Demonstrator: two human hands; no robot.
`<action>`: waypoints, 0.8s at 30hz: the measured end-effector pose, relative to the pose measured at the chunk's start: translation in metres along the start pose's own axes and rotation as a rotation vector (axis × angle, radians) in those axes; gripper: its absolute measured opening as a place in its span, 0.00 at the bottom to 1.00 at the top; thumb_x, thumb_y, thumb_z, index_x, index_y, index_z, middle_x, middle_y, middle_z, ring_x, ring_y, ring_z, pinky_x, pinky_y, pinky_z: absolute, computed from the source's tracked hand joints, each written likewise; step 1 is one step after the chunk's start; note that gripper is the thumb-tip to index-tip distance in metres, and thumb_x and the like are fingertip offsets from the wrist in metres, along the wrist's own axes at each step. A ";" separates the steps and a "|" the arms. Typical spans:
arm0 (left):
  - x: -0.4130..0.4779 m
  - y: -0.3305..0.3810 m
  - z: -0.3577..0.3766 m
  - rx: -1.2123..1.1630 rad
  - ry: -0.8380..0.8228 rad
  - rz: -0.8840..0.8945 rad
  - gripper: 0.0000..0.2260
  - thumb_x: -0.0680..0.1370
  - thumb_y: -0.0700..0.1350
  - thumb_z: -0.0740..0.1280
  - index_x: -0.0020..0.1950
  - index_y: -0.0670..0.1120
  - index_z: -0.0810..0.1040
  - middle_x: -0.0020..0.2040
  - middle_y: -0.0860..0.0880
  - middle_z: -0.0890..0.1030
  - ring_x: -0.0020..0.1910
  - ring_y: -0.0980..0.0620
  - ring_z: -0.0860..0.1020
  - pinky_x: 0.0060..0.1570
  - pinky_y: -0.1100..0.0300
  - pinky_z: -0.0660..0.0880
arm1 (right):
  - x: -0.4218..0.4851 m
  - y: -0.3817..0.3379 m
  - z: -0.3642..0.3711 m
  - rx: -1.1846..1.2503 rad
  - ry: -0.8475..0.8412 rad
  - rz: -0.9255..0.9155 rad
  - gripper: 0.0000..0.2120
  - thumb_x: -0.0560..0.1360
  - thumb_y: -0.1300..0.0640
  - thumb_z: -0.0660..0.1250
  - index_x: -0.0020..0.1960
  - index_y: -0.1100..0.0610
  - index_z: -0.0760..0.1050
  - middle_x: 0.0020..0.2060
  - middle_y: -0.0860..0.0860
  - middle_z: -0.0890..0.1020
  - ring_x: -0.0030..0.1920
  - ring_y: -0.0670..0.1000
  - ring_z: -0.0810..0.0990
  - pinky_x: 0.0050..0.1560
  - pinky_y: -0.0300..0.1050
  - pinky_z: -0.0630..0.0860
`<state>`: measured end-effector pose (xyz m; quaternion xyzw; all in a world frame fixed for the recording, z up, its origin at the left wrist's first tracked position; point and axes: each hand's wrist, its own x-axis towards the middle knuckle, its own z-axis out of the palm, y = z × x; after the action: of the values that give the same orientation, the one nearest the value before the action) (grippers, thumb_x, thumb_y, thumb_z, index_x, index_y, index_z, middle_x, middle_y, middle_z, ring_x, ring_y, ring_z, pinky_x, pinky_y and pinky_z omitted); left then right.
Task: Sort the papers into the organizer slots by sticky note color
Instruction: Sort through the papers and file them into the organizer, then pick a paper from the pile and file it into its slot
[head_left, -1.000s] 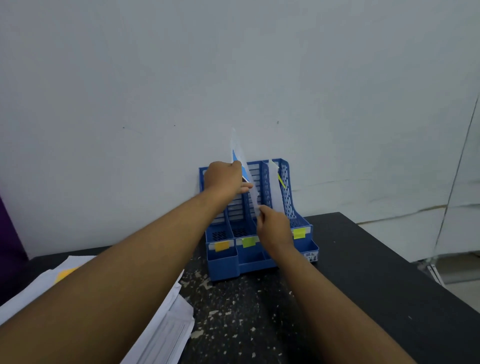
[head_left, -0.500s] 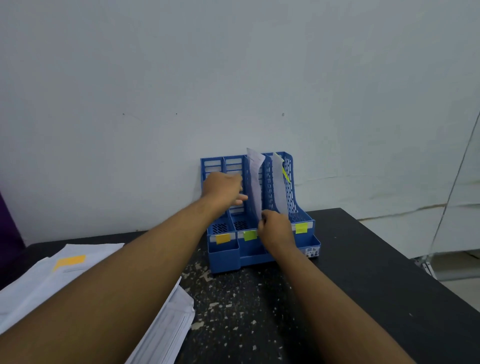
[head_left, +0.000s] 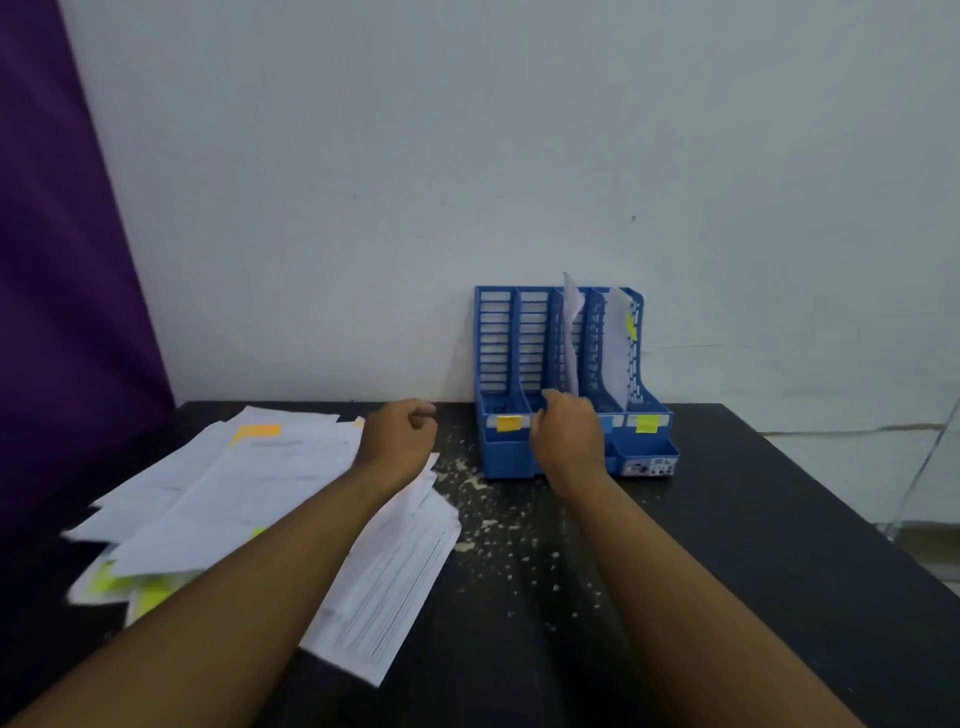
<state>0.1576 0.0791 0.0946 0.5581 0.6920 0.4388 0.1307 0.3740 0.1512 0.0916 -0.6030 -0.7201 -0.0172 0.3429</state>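
A blue organizer (head_left: 498, 343) with upright slots stands against the wall on the black table (head_left: 753, 545). Its front carries an orange label (head_left: 509, 423), a blue label (head_left: 607, 423) and a yellow-green label (head_left: 647, 423). One white sheet (head_left: 571, 332) stands in the third slot. Another sheet (head_left: 617, 353) with a yellow note (head_left: 630, 325) stands in the rightmost slot. My right hand (head_left: 569, 436) is at the organizer's front, its fingertips by the third slot's sheet and its fingers hidden. My left hand (head_left: 400, 441) hovers curled and empty over the paper pile (head_left: 249, 499).
The loose pile spreads over the table's left half, with an orange sticky note (head_left: 257, 431) on top and yellow-green notes (head_left: 111, 579) at its near edge. A purple panel (head_left: 62, 260) stands at the left. White flecks (head_left: 498, 530) dot the table.
My left hand let go of the sheet and drew back left from the organizer to above the pile. The sheet now stands in the third slot. My right hand sank to the organizer's front.
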 end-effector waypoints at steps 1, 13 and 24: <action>-0.006 -0.012 -0.005 0.005 0.012 -0.009 0.12 0.84 0.42 0.67 0.66 0.47 0.84 0.64 0.48 0.85 0.63 0.48 0.82 0.60 0.62 0.73 | -0.004 -0.007 0.001 0.002 -0.020 -0.014 0.13 0.83 0.59 0.64 0.64 0.61 0.80 0.52 0.58 0.85 0.58 0.61 0.80 0.51 0.56 0.82; -0.090 -0.153 -0.116 0.262 0.060 -0.066 0.14 0.79 0.58 0.72 0.63 0.57 0.83 0.63 0.54 0.82 0.67 0.47 0.75 0.67 0.44 0.74 | -0.112 -0.136 0.061 0.155 -0.299 -0.369 0.21 0.83 0.47 0.67 0.73 0.53 0.77 0.66 0.53 0.82 0.66 0.54 0.77 0.66 0.50 0.74; -0.112 -0.176 -0.158 0.573 -0.064 0.105 0.12 0.80 0.48 0.72 0.63 0.54 0.86 0.63 0.53 0.84 0.67 0.49 0.77 0.68 0.55 0.67 | -0.159 -0.192 0.092 0.079 -0.501 -0.610 0.24 0.76 0.40 0.73 0.69 0.47 0.80 0.65 0.48 0.82 0.67 0.53 0.75 0.64 0.52 0.74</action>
<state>-0.0257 -0.0914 0.0193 0.6211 0.7533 0.2137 -0.0332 0.1676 0.0033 0.0147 -0.3333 -0.9276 0.0570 0.1585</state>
